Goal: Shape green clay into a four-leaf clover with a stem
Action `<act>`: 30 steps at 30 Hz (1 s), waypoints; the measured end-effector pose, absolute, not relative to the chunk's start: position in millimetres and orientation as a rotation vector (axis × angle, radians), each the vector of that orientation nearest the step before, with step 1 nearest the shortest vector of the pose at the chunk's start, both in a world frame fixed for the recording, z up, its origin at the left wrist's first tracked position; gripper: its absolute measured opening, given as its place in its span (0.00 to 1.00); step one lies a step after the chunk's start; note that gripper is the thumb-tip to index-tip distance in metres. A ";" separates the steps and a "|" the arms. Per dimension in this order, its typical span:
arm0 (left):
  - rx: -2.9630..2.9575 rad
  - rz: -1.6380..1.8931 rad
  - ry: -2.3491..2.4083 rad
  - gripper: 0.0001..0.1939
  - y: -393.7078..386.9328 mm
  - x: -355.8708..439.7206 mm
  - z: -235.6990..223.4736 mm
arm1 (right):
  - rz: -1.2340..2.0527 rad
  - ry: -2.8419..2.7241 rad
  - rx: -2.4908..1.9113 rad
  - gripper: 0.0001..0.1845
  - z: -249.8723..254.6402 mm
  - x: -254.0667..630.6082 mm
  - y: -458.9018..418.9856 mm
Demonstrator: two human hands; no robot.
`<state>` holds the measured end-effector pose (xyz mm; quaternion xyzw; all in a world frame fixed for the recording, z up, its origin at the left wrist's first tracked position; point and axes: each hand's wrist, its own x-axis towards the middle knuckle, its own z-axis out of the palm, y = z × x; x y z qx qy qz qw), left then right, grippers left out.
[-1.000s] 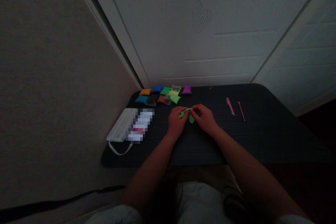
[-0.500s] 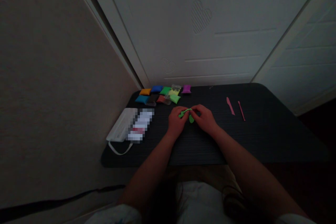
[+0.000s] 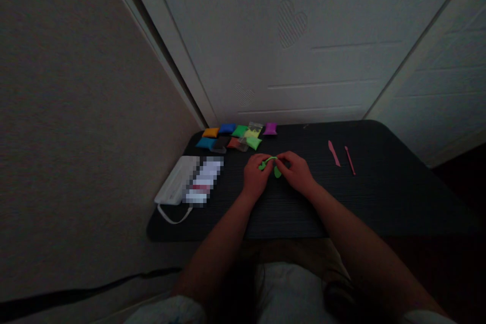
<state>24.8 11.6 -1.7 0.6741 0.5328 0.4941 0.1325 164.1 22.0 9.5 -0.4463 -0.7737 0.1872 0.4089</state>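
Thin green strip point(image 3: 271, 158), bent, pinched between the fingertips of both hands above the dark table point(image 3: 288, 207). Left hand point(image 3: 255, 176) and right hand point(image 3: 298, 172) nearly meet; fingers hide part of the strip. Its wider lump sits by the left fingers. A rounded green piece point(image 3: 277, 172) shows just below the right fingertips; cannot tell whether it hangs or lies on the table.

Beyond the hands, toward the door point(image 3: 243, 35): two loose rows of coloured packets, the light green packet point(image 3: 253, 143) nearest, the purple packet point(image 3: 270, 129) apart at the right end. Well to the right, a pink knife point(image 3: 334, 153) beside a thin pink stick point(image 3: 350, 161). To the left, a white strapped item point(image 3: 177, 180) against a blurred-out pale sheet point(image 3: 205, 179).
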 end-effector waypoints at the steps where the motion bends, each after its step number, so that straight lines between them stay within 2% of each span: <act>1: 1.946 1.443 1.551 0.07 11.6 24.9 -1.7 | 0.472 -1.945 -1.129 0.08 9.6 163.9 22.0; 30: 1.882 1.465 1.528 0.09 13.7 22.9 -3.1 | 0.467 -1.876 -1.135 0.08 9.3 164.4 23.0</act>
